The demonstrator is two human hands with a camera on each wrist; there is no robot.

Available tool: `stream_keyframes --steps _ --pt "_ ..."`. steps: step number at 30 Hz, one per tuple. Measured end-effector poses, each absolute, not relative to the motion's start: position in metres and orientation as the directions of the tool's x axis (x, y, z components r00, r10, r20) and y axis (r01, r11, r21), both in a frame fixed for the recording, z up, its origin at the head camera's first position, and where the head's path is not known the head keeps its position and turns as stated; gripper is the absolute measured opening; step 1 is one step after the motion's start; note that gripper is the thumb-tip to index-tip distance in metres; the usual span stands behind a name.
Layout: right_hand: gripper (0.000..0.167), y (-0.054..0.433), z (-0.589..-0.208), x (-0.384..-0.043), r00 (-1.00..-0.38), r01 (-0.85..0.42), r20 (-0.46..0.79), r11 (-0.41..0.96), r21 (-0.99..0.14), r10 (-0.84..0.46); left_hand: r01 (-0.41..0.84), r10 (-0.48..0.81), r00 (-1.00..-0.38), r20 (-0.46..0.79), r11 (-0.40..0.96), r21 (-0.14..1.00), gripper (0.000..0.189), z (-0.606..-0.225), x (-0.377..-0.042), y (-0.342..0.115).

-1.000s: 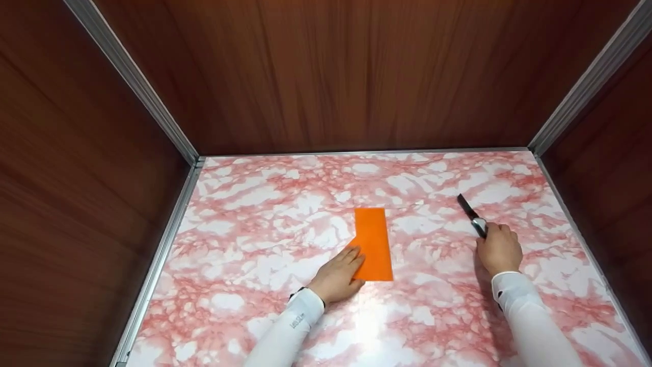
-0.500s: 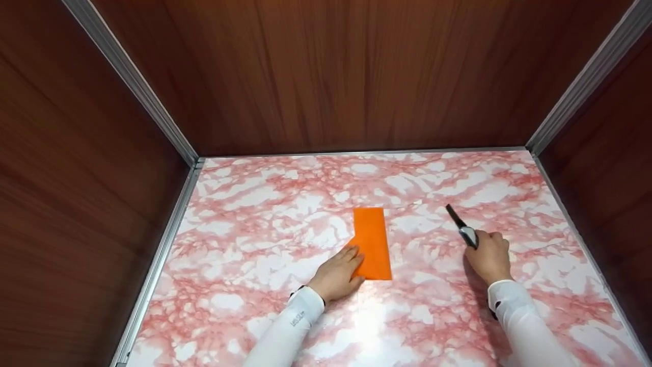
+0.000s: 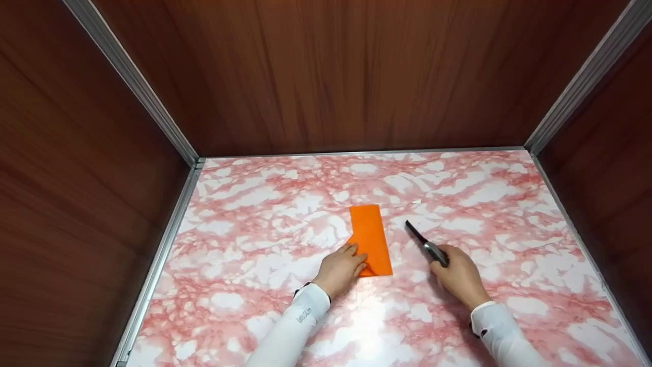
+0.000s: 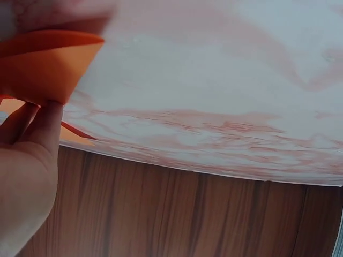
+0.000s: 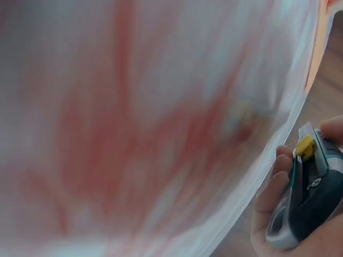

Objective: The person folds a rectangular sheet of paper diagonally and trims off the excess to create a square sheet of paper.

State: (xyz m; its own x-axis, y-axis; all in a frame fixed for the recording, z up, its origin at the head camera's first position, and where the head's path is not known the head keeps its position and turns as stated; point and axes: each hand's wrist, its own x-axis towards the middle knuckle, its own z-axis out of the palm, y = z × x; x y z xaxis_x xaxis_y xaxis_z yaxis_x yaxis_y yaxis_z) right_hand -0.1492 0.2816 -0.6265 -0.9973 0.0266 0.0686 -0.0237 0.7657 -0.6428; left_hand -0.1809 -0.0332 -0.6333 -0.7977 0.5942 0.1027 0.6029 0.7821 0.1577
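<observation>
An orange folded sheet of paper [image 3: 371, 237] lies on the marbled tabletop in the head view. My left hand [image 3: 341, 269] is at its lower left part and pinches it there, with the near edge bent up at the fingers. The left wrist view shows the thumb and a finger at the raised layer of the paper [image 4: 51, 69]. To the right of the paper, my right hand [image 3: 460, 272] grips a utility knife [image 3: 436, 254], its long dark blade pointing toward the upper left, apart from the paper. A yellow slider shows on the utility knife [image 5: 316, 187] in the right wrist view.
The red and white marbled tabletop [image 3: 244, 275] extends around both hands. Dark wood panels stand at the back [image 3: 326, 76], left and right, with metal frame strips [image 3: 168, 122] along their corners.
My right hand has moved left and nearer with the utility knife, toward the paper. The fingers of my left hand have drawn in, and the paper's near edge has bent up.
</observation>
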Motion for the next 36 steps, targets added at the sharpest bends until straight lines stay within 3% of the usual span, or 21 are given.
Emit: stream_keyframes --steps 11,20,26,36 --pt "0.046 0.258 -0.63 -0.118 -0.999 -0.025 0.036 0.733 -0.68 -0.001 0.639 0.601 -0.764 0.234 0.754 0.153 0.022 -0.637 -0.183 -0.032" --pt "0.037 0.259 -0.62 -0.095 -0.995 -0.099 0.045 0.765 -0.636 -0.091 0.647 0.597 -0.753 0.276 0.748 0.147 0.019 -0.637 -0.188 -0.031" --pt "0.036 0.257 -0.623 -0.086 -0.982 -0.167 0.027 0.805 -0.569 -0.185 0.616 0.559 -0.779 0.285 0.768 0.176 0.014 -0.634 -0.19 -0.028" --pt "0.04 0.243 -0.631 -0.091 -0.974 -0.228 0.1 0.861 -0.454 -0.205 0.498 0.421 -0.856 0.3 0.828 0.258 0.016 -0.635 -0.184 -0.014"
